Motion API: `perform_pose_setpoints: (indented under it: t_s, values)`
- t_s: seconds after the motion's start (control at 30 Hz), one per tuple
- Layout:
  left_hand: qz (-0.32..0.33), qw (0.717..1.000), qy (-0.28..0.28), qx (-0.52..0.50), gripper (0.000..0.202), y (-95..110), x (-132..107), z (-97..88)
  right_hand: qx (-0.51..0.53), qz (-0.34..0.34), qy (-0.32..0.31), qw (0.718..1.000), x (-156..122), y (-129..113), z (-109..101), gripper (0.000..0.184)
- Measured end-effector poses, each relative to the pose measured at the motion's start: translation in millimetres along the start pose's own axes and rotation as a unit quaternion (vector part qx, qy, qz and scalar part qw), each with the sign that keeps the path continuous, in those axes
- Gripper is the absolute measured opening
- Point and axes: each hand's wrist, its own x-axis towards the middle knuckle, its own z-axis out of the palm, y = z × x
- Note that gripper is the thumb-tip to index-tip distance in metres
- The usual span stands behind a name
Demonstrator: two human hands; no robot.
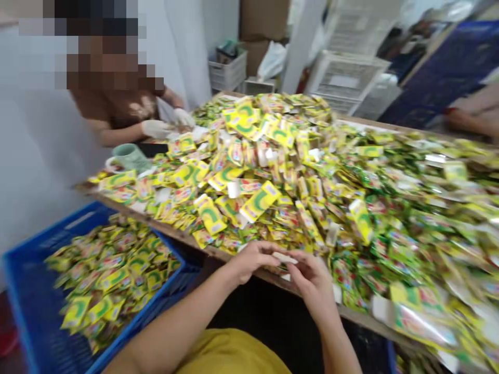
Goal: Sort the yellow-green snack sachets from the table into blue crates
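Note:
My left hand (248,261) and my right hand (313,279) meet at the table's near edge, fingers bent in a pinch. Between their fingertips is a small carton (284,257); only its whitish edge shows, and the fingers hide the rest. Just beyond them rises a large heap of small yellow cartons (260,201) with green and red print, several with white end flaps open. Green shiny sachets (397,254) lie mixed in on the right, beside my right hand.
Below the table on the left stands a blue crate (23,291) holding many yellow-green sachets. A co-worker's gloved hands (167,126) are at the far left of the heap, near a pale green mug (130,158). White crates (346,78) are stacked behind.

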Motion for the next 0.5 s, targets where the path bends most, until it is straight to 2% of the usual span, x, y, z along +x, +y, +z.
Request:
perform_pose_setpoints:
  t_s: [0.1, 0.2, 0.37, 0.5]
  values:
    - [0.052, 0.995, 0.079, 0.044, 0.026, 1.7, 4.5, 5.1, 0.008, -0.057, 0.008, 0.998, 12.6, -9.5, 0.2, 0.019]
    - [0.108, 0.976, 0.131, 0.138, 0.022, -1.3, 5.4, 9.2, 0.039, -0.067, 0.005, 0.997, 15.8, -10.2, -5.3, 0.013]
    - [0.148, 0.96, 0.14, 0.19, 0.025, -2.1, 12.1, 8.1, 0.049, -0.057, 0.02, 0.997, 21.9, -5.2, -1.4, 0.012]
    - [0.192, 0.943, 0.103, 0.253, 0.016, -0.8, 15.0, 2.4, 0.048, -0.065, 0.018, 0.997, 21.7, -1.5, -0.7, 0.011]
